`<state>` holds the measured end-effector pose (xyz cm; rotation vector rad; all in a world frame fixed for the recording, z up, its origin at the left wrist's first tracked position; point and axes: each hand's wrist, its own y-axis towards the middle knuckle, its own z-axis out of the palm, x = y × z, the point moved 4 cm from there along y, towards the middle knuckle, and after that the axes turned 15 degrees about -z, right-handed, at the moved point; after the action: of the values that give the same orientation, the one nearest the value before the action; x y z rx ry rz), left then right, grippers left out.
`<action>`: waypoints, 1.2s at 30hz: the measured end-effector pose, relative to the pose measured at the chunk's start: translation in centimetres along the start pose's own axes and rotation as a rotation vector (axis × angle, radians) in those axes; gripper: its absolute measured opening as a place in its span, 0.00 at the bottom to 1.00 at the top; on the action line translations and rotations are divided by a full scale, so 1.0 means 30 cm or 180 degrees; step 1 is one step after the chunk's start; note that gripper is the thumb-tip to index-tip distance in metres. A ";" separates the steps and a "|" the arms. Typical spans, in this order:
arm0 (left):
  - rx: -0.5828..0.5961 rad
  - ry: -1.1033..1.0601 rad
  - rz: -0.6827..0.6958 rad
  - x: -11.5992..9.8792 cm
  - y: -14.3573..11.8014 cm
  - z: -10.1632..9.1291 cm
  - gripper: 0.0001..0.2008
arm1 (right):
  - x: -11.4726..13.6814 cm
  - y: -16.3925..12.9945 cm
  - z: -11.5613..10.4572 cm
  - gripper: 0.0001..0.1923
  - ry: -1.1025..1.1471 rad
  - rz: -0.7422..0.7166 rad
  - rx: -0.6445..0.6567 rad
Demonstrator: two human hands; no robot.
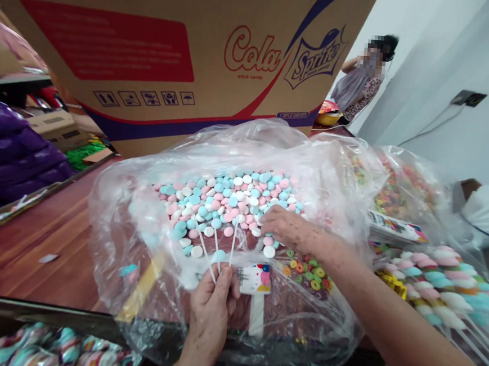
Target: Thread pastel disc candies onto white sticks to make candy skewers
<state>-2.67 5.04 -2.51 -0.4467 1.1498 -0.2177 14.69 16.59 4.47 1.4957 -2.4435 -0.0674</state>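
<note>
Pinching three thin white sticks (233, 243) with the left hand (214, 299), with the grip pressed together on their lower ends and the upper ends fanned out toward a loose pile of small, rounded, pale-blue, pink and white candies (232, 200); reaching across with the right hand (287, 228) to the right side of the candies, with fingers bent down into them; cannot tell from this view whether pinching a candy in that grip or only touching the pile; seeing the candies spread beyond the left hand, amid a large, crumpled, clear plastic bag (112, 218) on a reddish-brown wooden bench (31, 259); noting a white printed card with coloured spots (258, 279) just right of the left hand, and small green, orange and red ring candies (311, 272) below the right forearm; finding pastel twisted sweets on sticks (440, 283) farther right, and wrapped striped twists (68, 344) in a box at the lower left; facing a tall brown cardboard carton printed "Cola" and "Sprite" (212, 51) behind the candies; glimpsing a person in patterned clothing (364, 93) well apart, beyond the carton's right edge.
</note>
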 end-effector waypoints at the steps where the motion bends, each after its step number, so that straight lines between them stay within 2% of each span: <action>1: 0.0015 0.0048 0.0018 -0.001 0.000 0.001 0.19 | -0.007 -0.018 -0.009 0.11 -0.0005 -0.0001 0.0004; 4: 0.0164 0.0074 -0.0036 0.001 0.004 0.006 0.19 | -0.018 -0.067 -0.037 0.15 -0.0075 0.0231 -0.0071; 7: 0.0307 0.0073 -0.0143 0.003 0.006 0.011 0.18 | -0.012 -0.118 -0.055 0.15 -0.0114 0.0837 -0.0104; 11: 0.0070 0.0536 -0.0014 -0.021 0.006 0.005 0.18 | 0.034 -0.174 -0.059 0.12 0.0106 0.1134 -0.0044; 13: 0.0086 0.0826 -0.0110 -0.031 0.004 0.007 0.18 | 0.051 -0.199 -0.054 0.11 0.0107 0.1277 0.0091; 16: 0.0276 0.1031 -0.0257 -0.045 -0.007 0.017 0.15 | 0.062 -0.229 -0.032 0.09 -0.0008 0.1521 0.0359; 20: 0.0415 0.1014 -0.0380 -0.063 -0.035 0.040 0.14 | 0.062 -0.246 0.035 0.09 -0.0118 0.1566 0.0670; 25: 0.0526 0.0993 -0.0350 -0.052 -0.060 0.085 0.17 | 0.051 -0.251 0.091 0.10 -0.0190 0.1597 0.0749; 29: 0.0456 0.0875 -0.0351 -0.024 -0.054 0.104 0.15 | 0.052 -0.251 0.046 0.08 -0.0051 0.1735 0.0411; 33: 0.0389 0.0816 -0.0416 -0.003 -0.043 0.103 0.17 | 0.039 -0.244 -0.022 0.08 0.0208 0.1834 -0.0208; 36: 0.0382 0.0775 -0.0429 0.008 -0.037 0.096 0.17 | 0.026 -0.228 -0.027 0.07 0.0563 0.1839 -0.0542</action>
<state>0.12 4.62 -1.25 -0.3990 1.3373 -0.4663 20.49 12.82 4.18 0.6582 -2.5435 -0.0240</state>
